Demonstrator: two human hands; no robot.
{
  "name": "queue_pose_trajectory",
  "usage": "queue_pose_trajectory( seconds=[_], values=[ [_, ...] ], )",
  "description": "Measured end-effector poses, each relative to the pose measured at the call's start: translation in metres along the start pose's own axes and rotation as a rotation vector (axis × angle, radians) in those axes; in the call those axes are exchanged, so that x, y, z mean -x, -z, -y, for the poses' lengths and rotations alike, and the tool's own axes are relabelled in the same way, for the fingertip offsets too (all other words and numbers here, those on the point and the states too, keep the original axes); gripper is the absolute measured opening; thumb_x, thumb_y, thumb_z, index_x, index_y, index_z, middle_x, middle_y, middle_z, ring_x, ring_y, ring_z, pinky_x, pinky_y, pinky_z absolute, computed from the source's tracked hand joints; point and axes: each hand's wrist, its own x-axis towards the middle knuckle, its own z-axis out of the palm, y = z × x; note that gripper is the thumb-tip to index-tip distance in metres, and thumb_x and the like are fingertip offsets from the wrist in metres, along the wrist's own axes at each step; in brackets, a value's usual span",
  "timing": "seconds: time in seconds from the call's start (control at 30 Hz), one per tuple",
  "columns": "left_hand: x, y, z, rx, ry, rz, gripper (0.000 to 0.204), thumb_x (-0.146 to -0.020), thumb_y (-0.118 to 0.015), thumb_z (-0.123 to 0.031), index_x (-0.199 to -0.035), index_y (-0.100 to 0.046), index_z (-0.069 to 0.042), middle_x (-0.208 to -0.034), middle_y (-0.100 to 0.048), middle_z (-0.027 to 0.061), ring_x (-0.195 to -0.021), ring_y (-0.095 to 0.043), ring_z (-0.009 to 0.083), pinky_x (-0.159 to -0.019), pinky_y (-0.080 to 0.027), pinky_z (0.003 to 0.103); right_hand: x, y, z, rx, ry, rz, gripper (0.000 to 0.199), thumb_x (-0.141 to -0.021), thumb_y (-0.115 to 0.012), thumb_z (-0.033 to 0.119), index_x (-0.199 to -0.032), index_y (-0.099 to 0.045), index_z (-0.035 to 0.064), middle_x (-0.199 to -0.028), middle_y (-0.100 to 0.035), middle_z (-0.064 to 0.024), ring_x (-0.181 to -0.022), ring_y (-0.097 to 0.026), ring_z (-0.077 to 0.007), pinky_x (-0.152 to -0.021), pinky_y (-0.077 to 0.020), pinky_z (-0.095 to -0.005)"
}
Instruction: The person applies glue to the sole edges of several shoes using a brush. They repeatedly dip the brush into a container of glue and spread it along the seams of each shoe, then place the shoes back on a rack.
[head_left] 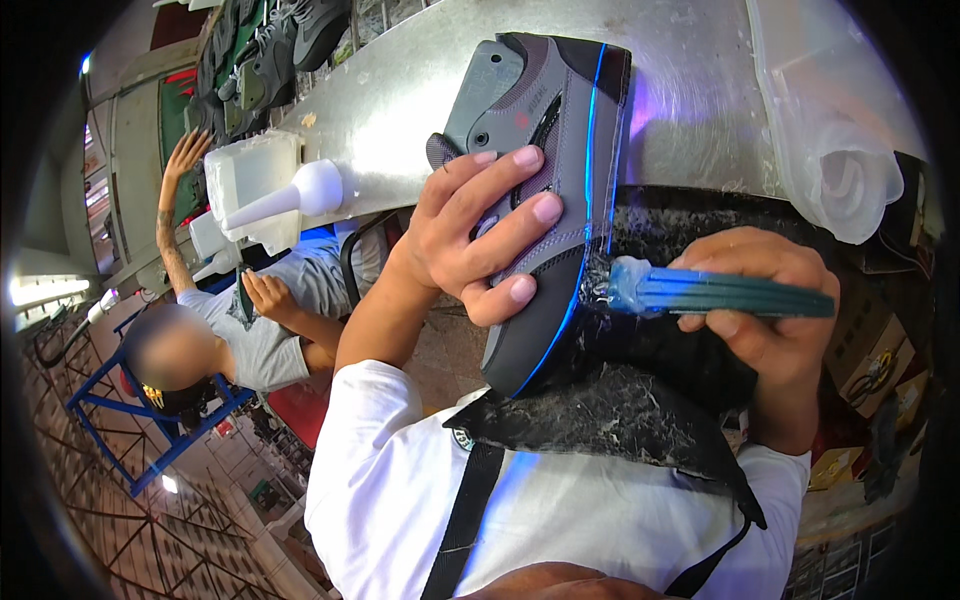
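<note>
A grey and black shoe upper is stretched over a grey last, tilted on its side with the toe toward me. My left hand is closed over it, fingers spread across the laced side. A thin line of blue light runs along its lower edge. In my right hand is a brush with a ridged blue-green handle. Its head is caked with pale, stringy residue and is at the shoe's bottom edge; whether it touches cannot be made out. The shoe's underside is turned from view.
Beyond the shoe lies a metal table. A translucent container and a white cone-tipped bottle stand left. A clear plastic tub is at right. A stained black apron covers my front. A seated co-worker is left, near racked shoes.
</note>
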Motion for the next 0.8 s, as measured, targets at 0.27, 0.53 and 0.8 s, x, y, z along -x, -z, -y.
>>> queue_pose_trajectory(
  seconds=[0.27,0.53,0.8],
  values=[
    [-0.015,0.003,-0.006,-0.012,-0.008,0.010,0.043,-0.096,-0.056,-0.022,-0.132,-0.033,-0.021,-0.129,-0.063,0.0188,-0.105,-0.068,0.0439,-0.082,-0.055,0.053,0.013,-0.002,0.012,0.162,0.225,0.108,0.031,-0.078,-0.080,0.000,-0.102,-0.063,-0.0076,-0.093,-0.073,-0.0236,-0.083,-0.076,-0.0350,-0.070,-0.0639,-0.0402],
    [-0.028,0.004,-0.007,-0.041,0.000,-0.025,0.040,-0.092,-0.060,-0.012,-0.126,-0.038,-0.012,-0.124,-0.065,0.0246,-0.104,-0.068,0.0446,-0.080,-0.057,0.052,0.027,-0.016,0.017,0.142,0.279,0.123,0.024,-0.081,-0.077,0.006,-0.099,-0.065,-0.0050,-0.088,-0.072,-0.0254,-0.072,-0.074,-0.0307,-0.060,-0.0609,-0.0354],
    [-0.047,0.002,-0.008,-0.082,0.023,-0.133,0.028,-0.087,-0.064,-0.004,-0.112,-0.051,-0.001,-0.122,-0.066,0.0274,-0.108,-0.067,0.0441,-0.087,-0.057,0.054,0.025,0.000,0.025,-0.121,0.102,-0.220,0.025,-0.090,-0.066,0.003,-0.109,-0.064,-0.0137,-0.104,-0.070,-0.0286,-0.074,-0.072,-0.0227,-0.064,-0.0596,-0.0334]
  ],
)
